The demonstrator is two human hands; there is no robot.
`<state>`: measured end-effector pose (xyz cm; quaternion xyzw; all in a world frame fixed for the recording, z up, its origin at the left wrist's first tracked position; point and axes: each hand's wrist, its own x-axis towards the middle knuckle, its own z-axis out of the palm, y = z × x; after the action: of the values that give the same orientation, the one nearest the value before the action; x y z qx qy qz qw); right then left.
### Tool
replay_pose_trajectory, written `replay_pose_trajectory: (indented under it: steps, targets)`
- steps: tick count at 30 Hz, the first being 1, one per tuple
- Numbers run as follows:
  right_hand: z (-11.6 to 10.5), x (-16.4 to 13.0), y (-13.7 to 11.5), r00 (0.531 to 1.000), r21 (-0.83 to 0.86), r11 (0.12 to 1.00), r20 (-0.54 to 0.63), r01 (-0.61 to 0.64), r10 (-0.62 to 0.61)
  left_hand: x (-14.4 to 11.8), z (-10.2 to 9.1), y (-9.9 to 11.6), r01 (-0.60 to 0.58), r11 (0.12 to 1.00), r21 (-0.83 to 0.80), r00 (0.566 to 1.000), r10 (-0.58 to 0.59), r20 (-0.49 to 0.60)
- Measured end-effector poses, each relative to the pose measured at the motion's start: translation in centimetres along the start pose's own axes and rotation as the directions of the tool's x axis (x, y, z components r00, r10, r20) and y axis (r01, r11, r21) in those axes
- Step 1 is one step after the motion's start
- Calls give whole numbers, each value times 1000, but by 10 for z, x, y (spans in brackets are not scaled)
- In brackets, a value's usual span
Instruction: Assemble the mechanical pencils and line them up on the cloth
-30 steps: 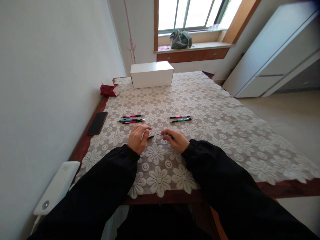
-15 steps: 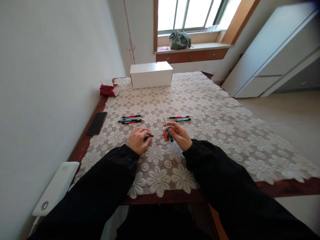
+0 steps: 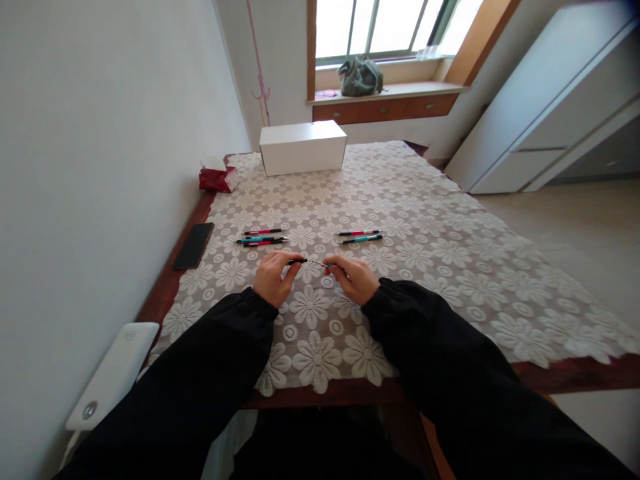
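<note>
Between finger and thumb, my left hand [image 3: 271, 279] pinches a short black pen part [image 3: 299, 261]. Opposite it, my right hand [image 3: 357, 277] grips a teal pen barrel [image 3: 329, 265], mostly covered by the fingers. A thin refill [image 3: 315, 262] sticks out of the barrel leftward, its tip at the black part; whether it enters cannot be made out. Beyond my left hand lie a red-and-black pen [image 3: 263, 231], a teal pen [image 3: 257, 239] and another red pen [image 3: 263, 244]. Past my right hand, a red pen [image 3: 359, 233] lies above a teal pen [image 3: 363, 239].
A white lace cloth [image 3: 425, 260] covers the table. At its left edge lie a dark phone [image 3: 193, 246] and a red tissue pack [image 3: 218, 179]. A white box [image 3: 303, 153] stands at the far end. A white device [image 3: 113, 377] is at the lower left, by the wall.
My right hand has turned the teal barrel from upright to level, its refill now pointing left. My left hand has lifted the black part slightly, and the two pieces are brought together.
</note>
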<state>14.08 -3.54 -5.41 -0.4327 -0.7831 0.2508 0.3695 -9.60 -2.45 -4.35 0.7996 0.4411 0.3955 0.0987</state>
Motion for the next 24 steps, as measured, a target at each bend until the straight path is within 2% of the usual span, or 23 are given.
replay_pose_trajectory:
  steps: [2, 7, 16, 24]
  targets:
    - [-1, 0, 0, 1000, -94, 995, 18, 18, -16, 0, 0, 1, -6, 1000, -7, 1000, 6, -3]
    - [-2, 0, 1, 1000, -198, 980, 21, 7, -2, 0, 0, 1, -6, 1000, -18, 1000, 6, 7]
    - [-1, 0, 2, 998, -287, 958, 60, 22, -5, 0, 0, -1, -35, 999, -19, 999, 36, 28]
    - [0, -1, 6, 991, -291, 953, 122, 80, -46, -1, 0, -1, -93, 995, 39, 995, 91, 44]
